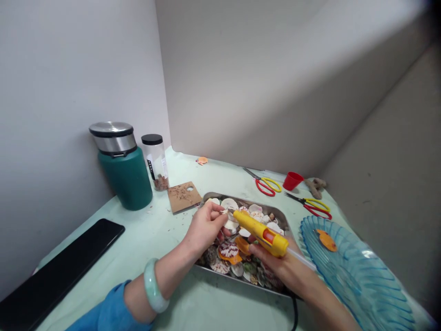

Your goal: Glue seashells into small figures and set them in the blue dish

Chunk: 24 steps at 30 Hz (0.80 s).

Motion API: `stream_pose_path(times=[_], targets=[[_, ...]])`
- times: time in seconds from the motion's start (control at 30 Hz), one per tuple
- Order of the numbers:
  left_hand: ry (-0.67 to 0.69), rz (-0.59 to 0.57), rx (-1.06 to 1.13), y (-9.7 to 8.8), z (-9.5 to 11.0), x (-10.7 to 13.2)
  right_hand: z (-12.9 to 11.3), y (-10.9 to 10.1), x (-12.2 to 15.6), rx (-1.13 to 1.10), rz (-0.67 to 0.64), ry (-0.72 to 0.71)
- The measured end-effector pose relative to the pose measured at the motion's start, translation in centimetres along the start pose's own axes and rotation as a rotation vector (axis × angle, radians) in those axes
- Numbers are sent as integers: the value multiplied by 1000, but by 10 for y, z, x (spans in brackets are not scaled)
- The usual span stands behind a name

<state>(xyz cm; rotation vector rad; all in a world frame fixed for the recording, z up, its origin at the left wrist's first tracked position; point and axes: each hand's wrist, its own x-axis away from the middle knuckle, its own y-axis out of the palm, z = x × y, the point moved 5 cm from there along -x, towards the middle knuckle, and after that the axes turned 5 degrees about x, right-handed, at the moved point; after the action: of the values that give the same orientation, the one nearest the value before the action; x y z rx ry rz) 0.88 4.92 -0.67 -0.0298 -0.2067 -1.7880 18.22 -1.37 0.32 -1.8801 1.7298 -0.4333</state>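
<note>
while a dish (365, 263) flanks the tray (241, 280), 2 scissors (261, 178) lie beyond.

Left arm: one sleeve (115, 308) of blue cloth, plain and uniform in colour, with soft folds; its edge is bunched and lies on the forearm (177, 266), short of the wrist. One bangle (150, 287) is worn between the sleeve edge and the left hand (206, 225): a rigid ring, thick and rounded, pale green with lighter, milky patches, surface smooth and glossy. Bare forearm shows on both sides of it. The left hand is bare. Right hand (275, 263): bare, as is the right forearm (312, 287) down to the lower edge of view. Fingernail detail too small to judge
</note>
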Motion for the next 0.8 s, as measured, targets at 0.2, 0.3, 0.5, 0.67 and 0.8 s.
stream_pose_path(times=[0.2,0.3,0.5,0.67,0.8], targets=[[74,-6,-65,0,3,0,5,-2,0,78,68,16],[113,3,-119,-1,4,1,4,-2,-1,50,91,22],[137,9,-123,-2,3,2,7,-2,-2,69,88,44],[126,-6,-96,-1,2,2,9,-2,-2,39,104,60],[135,-2,-89,-1,2,2,7,-3,-1,56,104,48]])
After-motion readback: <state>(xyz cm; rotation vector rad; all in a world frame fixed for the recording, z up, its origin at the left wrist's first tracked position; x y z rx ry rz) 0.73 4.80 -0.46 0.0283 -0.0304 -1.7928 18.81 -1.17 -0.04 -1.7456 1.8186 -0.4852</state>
